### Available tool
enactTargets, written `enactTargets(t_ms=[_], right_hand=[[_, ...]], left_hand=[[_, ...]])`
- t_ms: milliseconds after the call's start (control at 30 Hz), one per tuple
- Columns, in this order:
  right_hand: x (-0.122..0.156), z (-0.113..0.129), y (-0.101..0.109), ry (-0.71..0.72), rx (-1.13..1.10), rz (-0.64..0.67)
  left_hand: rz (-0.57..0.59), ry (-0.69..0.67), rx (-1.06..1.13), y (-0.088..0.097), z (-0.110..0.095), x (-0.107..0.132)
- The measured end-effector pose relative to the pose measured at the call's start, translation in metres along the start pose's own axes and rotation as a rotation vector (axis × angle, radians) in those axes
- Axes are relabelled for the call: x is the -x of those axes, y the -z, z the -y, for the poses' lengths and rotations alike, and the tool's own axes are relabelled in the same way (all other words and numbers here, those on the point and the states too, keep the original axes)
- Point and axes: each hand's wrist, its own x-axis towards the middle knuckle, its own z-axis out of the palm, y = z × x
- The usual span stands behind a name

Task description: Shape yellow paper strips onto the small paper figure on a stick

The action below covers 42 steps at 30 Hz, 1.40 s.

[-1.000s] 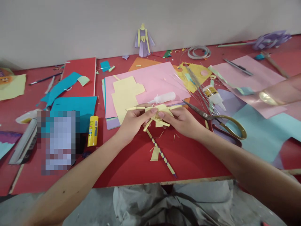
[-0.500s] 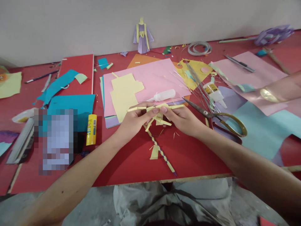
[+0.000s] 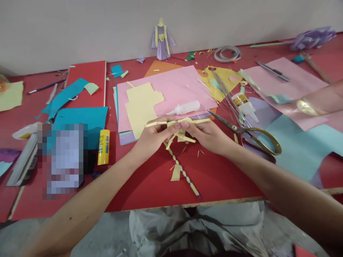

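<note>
Left hand: your left hand [image 3: 153, 137] pinches the left part of the yellow paper figure [image 3: 179, 129], thumb and fingertips closed on one of its rolled strips.
Right hand: your right hand [image 3: 207, 135] grips the same figure from the right, fingers curled around its folded middle.
Yellow paper figure: you hold it between both hands just above the table [image 3: 150, 182], near the front edge; thin rolled arms stick out left and right, and shorter strips hang under it.
Striped stick: a yellow-and-purple striped stick [image 3: 184, 176] runs from under the figure down toward you; whether it is joined to the figure, you cannot tell.
Scrap: a small yellow scrap [image 3: 176, 172] lies touching the stick's left side.
Behind your hands: a white glue bottle [image 3: 186, 107] lies on a pink sheet [image 3: 174, 89], beside a cut yellow sheet [image 3: 141, 106].
Right of you: scissors [image 3: 248, 136] lie open just beside your right wrist.
Left of you: a yellow glue stick [image 3: 103, 147] lies near a teal sheet [image 3: 80, 117].
Far edge: a purple and yellow paper doll [image 3: 162, 39] stands against the wall.
Another person: a forearm with a bangle [image 3: 308, 107] reaches in from the right, well apart from your hands.
</note>
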Motion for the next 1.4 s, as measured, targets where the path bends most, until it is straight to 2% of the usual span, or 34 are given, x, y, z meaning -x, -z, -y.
enactTargets(t_ms=[567,933,1400], right_hand=[[0.0019,-0.0003,0.0023,-0.053,0.043,0.026],[0.0009,0.0005,0.0042,-0.026,0.041,0.057],[0.0031,-0.0008,0.0042,-0.079,0.089,0.020]], left_hand=[[0.009,-0.050,-0.116,0.0024,-0.0005,0.0006],[0.028,-0.070,-0.159,-0.0001,-0.0047,0.0025],[0.037,-0.122,-0.195,-0.0018,-0.0046,0.0036]])
